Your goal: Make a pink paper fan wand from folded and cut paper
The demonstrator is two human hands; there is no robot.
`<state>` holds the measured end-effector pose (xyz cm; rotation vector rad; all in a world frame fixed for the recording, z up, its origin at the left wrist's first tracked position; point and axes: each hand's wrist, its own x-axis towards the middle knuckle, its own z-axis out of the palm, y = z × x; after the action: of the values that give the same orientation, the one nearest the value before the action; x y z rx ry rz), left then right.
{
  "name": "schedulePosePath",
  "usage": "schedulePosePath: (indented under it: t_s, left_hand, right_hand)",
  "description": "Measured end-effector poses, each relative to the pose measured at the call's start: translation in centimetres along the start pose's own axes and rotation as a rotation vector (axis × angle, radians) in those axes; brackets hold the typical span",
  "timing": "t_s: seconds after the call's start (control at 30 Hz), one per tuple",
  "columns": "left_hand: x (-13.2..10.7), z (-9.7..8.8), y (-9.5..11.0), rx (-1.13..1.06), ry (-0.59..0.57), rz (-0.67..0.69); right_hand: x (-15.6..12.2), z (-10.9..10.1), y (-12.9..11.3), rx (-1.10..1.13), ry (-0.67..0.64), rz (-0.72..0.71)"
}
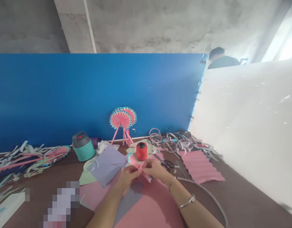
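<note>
My left hand (127, 181) and my right hand (154, 168) meet over the table, both pinched on a small folded pink paper strip (135, 162) with a pleated striped edge. Under my forearms lie pink paper sheets (157, 209) and a grey-purple sheet (130, 199). A red thread spool (141, 151) stands just behind my fingers. Black-handled scissors (165, 162) lie right of my right hand. My right wrist wears two bracelets.
Finished paper fans (123, 119) lean on the blue partition (65, 95). A teal jar (83, 146), a lavender sheet (108, 164), a pleated pink sheet (200, 166), curled paper strips (174, 141) and scraps (22, 156) lie about. A white board (250, 126) stands right; a person is behind it.
</note>
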<state>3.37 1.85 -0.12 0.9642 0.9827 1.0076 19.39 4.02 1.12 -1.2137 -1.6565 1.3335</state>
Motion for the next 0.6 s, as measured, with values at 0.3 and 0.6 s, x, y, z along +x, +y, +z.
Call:
schedulePosePath:
  t_s: [0.3,0.6]
  left_hand:
    - [0.4,0.0,-0.6,-0.179,0.034,0.068]
    - [0.2,0.2,-0.8,0.001,0.110,0.127]
  right_hand:
    - [0.0,0.0,0.1,0.031,0.027,-0.007]
    - [0.4,0.7,1.0,0.021,0.027,-0.038]
